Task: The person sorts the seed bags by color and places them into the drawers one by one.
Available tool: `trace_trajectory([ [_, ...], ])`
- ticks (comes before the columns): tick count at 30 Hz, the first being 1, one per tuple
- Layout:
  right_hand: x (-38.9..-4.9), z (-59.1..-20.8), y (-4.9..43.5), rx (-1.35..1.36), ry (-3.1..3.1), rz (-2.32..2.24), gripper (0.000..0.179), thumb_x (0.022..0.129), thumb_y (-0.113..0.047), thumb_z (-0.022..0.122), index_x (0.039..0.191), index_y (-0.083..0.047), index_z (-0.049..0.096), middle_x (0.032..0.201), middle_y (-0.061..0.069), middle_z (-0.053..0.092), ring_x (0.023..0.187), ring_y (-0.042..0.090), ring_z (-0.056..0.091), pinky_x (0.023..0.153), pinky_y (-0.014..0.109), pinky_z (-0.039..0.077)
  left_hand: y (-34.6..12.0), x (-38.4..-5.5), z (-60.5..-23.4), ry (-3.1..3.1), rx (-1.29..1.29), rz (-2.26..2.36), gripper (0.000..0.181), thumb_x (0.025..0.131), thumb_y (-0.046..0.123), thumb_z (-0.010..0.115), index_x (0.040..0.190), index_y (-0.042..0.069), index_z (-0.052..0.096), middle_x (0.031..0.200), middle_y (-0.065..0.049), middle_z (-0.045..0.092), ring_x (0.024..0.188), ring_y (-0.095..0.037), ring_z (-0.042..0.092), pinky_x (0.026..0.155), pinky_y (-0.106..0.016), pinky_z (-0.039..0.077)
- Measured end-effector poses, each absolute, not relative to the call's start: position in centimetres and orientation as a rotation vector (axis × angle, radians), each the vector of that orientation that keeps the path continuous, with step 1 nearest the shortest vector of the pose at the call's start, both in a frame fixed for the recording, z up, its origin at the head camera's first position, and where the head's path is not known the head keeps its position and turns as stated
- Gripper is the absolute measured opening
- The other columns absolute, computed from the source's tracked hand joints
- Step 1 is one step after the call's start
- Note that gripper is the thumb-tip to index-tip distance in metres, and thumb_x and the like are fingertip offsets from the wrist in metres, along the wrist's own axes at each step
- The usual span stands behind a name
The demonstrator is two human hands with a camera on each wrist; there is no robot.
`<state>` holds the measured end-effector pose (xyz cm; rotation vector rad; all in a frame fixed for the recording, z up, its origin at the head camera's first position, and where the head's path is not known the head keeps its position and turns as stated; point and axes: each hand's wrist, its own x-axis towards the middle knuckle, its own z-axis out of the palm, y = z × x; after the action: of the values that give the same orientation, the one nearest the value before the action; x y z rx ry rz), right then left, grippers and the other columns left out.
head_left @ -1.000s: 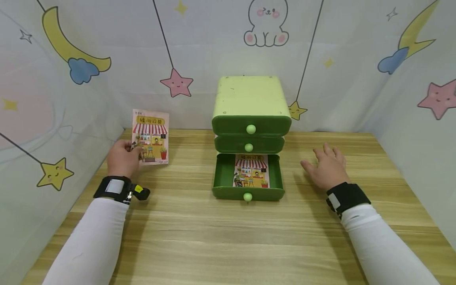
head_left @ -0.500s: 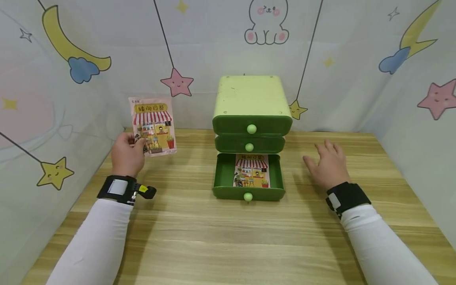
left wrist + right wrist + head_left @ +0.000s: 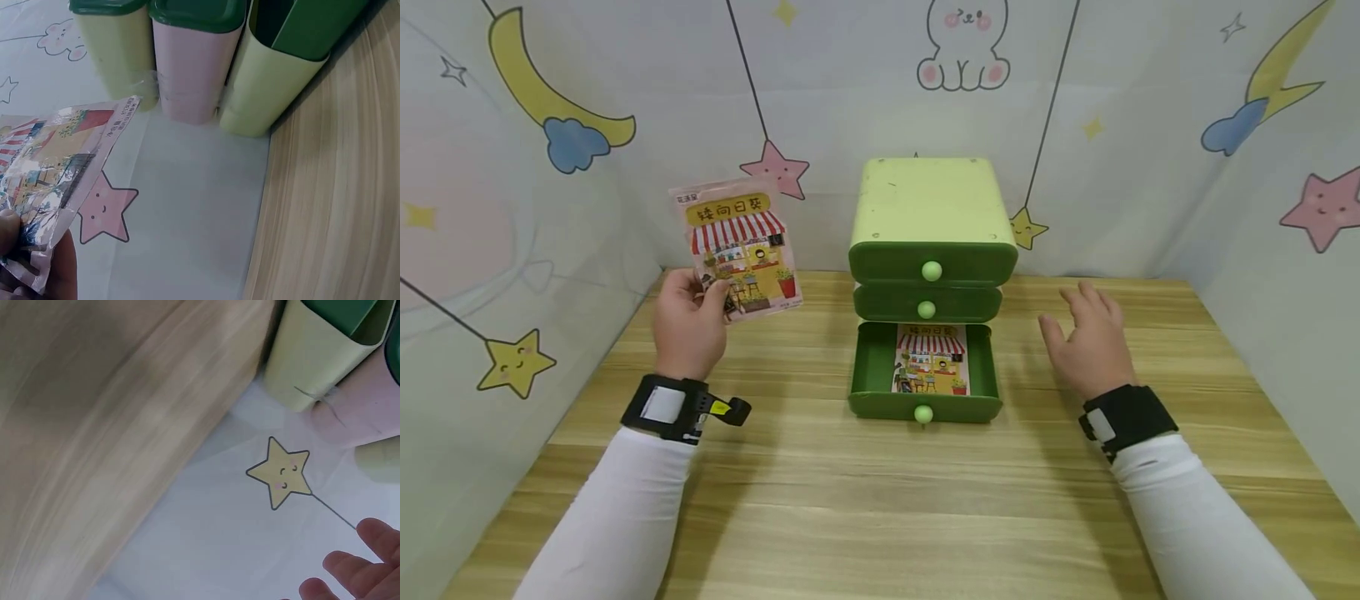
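My left hand (image 3: pixel 691 329) pinches a pink printed packet (image 3: pixel 741 250) by its lower left corner, thumb in front. The packet shows a striped awning and a shop front, and it is held up above the table. In the left wrist view its glossy face (image 3: pixel 56 156) tilts away from the thumb. A small drawer cabinet (image 3: pixel 931 200) stands at the middle back. Its bottom drawer (image 3: pixel 868 367) is pulled out, with a matching packet (image 3: pixel 931 362) lying inside. To the right of the cabinet, my right hand (image 3: pixel 1090 342) hovers over the table with fingers spread, holding nothing.
The cabinet's top drawer (image 3: pixel 887 265) and middle drawer (image 3: pixel 887 305) are closed, each with a round knob. A printed cloth (image 3: pixel 820 100) hangs behind and at both sides of the wood-grain table (image 3: pixel 880 517).
My left hand has lifted the packet off its spot at the back left and brought it up, rightward and nearer. The right hand has barely shifted; the drawers look the same.
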<state>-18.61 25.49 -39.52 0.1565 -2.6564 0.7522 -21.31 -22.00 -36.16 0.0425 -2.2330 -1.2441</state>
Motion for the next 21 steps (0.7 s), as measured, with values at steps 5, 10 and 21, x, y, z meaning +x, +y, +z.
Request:
trace_trajectory([
  [5, -18.4, -39.1, 24.9, 0.178, -2.606, 0.771, 0.053, 0.097, -0.030, 0.049, 0.136, 0.005, 0.041, 0.147, 0.026, 0.026, 0.132, 0.042, 0.012, 0.104, 0.062, 0.016, -20.6, -20.9, -36.0, -2.178, -0.093, -1.296, 0.033, 0.097, 0.029, 0.051, 0.110, -0.001, 0.048, 0.097, -0.008, 0.057, 0.066, -0.019, 0.051, 0.047, -0.020, 0.040],
  [10, -18.1, -38.6, 24.2, 0.225, -2.548, 0.796, 0.051, 0.096, -0.026, 0.051, 0.135, 0.006, 0.042, 0.145, 0.027, 0.029, 0.133, 0.040, 0.013, 0.105, 0.061, 0.016, -19.1, -20.3, -35.7, -2.146, -0.212, -1.365, 0.029, 0.097, 0.024, 0.051, 0.110, -0.002, 0.048, 0.099, -0.008, 0.057, 0.064, -0.020, 0.050, 0.047, -0.021, 0.039],
  [21, -17.5, -37.7, 22.6, 0.279, -2.499, 0.834, 0.050, 0.096, -0.027, 0.050, 0.135, 0.003, 0.043, 0.146, 0.023, 0.029, 0.133, 0.036, 0.015, 0.104, 0.061, 0.019, -16.5, -19.4, -35.1, -2.099, -0.351, -1.500, 0.022, 0.096, 0.015, 0.054, 0.107, -0.003, 0.049, 0.100, -0.011, 0.060, 0.071, -0.018, 0.057, 0.051, -0.019, 0.045],
])
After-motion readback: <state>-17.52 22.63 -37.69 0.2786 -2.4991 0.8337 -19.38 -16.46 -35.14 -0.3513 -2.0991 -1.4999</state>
